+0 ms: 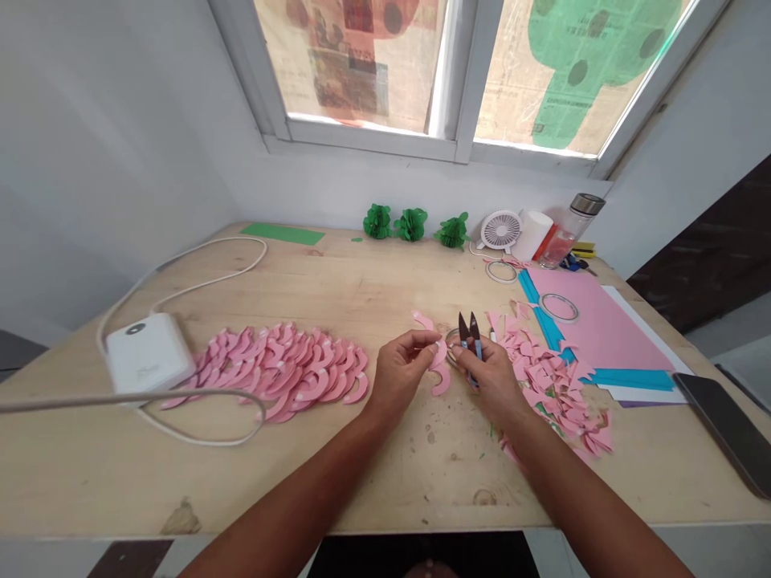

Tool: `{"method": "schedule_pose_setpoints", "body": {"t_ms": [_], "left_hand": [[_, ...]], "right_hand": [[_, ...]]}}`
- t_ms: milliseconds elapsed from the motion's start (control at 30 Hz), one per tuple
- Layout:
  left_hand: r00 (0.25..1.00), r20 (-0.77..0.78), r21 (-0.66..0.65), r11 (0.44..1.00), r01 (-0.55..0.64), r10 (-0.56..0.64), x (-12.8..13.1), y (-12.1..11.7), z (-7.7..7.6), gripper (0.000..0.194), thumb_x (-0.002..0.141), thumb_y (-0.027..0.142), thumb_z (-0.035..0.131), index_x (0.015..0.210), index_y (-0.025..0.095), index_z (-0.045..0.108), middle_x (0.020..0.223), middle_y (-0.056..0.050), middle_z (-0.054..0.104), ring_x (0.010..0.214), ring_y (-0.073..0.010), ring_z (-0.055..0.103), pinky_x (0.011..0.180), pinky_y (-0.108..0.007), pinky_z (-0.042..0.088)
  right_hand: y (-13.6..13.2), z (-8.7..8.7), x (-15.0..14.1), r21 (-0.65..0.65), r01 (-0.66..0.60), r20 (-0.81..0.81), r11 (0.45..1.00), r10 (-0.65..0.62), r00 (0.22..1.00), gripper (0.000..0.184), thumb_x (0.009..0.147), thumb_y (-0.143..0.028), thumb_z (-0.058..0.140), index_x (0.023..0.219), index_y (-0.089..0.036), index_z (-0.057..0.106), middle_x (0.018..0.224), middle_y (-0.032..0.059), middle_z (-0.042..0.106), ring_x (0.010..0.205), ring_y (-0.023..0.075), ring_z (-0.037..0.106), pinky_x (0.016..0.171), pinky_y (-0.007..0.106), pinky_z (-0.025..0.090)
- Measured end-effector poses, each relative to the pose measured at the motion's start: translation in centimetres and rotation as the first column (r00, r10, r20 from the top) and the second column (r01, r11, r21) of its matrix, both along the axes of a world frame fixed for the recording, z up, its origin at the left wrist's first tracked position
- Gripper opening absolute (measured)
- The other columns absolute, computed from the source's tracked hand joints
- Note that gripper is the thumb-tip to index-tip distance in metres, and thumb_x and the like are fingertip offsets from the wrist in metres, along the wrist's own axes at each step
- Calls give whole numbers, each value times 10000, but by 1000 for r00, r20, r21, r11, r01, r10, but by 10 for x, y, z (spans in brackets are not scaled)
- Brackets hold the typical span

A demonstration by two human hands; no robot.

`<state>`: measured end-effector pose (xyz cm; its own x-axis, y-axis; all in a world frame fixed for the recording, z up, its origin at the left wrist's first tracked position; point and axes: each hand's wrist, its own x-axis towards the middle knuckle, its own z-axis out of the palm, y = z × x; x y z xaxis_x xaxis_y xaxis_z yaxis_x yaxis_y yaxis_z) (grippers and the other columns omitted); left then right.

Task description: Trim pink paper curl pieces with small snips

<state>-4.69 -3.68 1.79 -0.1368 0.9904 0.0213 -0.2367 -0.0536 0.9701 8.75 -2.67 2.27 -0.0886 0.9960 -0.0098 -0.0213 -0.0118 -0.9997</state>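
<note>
My left hand (401, 369) pinches a curved strip of pink paper (438, 379), its fingertips closed on the middle of it. In my right hand (491, 373) are thread snips (470, 333) with dark blades and blue handles; the blades point away from me and stand apart. The right thumb and fingertip come close to the pink strip; whether they touch it is too small to tell. Partly hidden behind the right fingers lies a roll of tape (453, 335). To the left spreads a pile of curved pink paper pieces (289, 369), and pink paper scraps (557, 381) lie to the right.
A white power bank (148, 353) with a looping cable sits at left. Green paper ornaments (413, 225), a small fan (501, 231) and a glass bottle (569, 233) line the back. Pink sheets (614, 321), another tape roll (559, 307) and a phone (723, 425) are at right.
</note>
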Motion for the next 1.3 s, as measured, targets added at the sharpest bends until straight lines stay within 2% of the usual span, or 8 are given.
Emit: {"method": "schedule_pose_setpoints", "body": {"t_ms": [267,433,633,800,900,1067,1300], "left_hand": [[994,-108,85,996,-20,29,-3,2,-9,140,687,259,631,779,159,661,724,-23,637,668,-130,565,624,-234,450],[983,-180,138,990,-11,36,-3,1,-11,146,717,271,607,806,172,667,740,-22,640,701,-137,578,662,-243,458],[984,-175,169,986,7,23,-1,1,-11,172,730,286,604,834,164,668,773,-37,647,730,-148,585,689,-264,466],[978,-168,212,974,-85,122,-7,3,-9,211,744,283,602,921,174,634,828,-29,632,772,-141,584,703,-261,469],[953,-240,274,955,-116,185,-10,2,-5,202,757,270,596,938,181,615,812,-19,615,761,-131,575,714,-262,464],[852,-436,405,908,-102,290,-12,0,1,87,772,224,586,845,185,611,796,-9,596,739,-118,548,693,-251,449],[814,-474,475,876,-83,335,-14,2,1,90,783,204,573,865,197,609,877,-28,579,817,-138,553,673,-256,456]], "right_hand": [[0,0,0,10,-50,-27,999,51,998,214,695,-330,636,798,-144,626,544,-51,410,482,81,342,470,220,259],[-1,2,-3,-12,-70,-10,997,70,997,187,674,-334,654,730,-158,625,551,-48,427,491,80,352,475,218,261],[-1,1,-3,-45,-29,21,999,30,999,217,643,-360,679,661,-151,624,529,-47,424,483,79,346,469,221,261],[-1,2,-1,-72,-24,-17,997,23,1000,246,629,-380,695,701,-153,631,537,-49,433,483,79,351,469,222,261],[-1,3,-1,-65,-45,-22,997,44,999,232,628,-370,699,670,-154,624,534,-47,433,488,81,356,474,223,265],[-1,4,-1,-58,-61,-17,996,60,998,208,629,-354,695,673,-160,633,528,-46,433,489,84,359,482,228,276],[0,2,0,-61,-63,-23,996,62,998,199,628,-343,693,686,-161,641,525,-53,418,478,77,340,473,226,251]]}}
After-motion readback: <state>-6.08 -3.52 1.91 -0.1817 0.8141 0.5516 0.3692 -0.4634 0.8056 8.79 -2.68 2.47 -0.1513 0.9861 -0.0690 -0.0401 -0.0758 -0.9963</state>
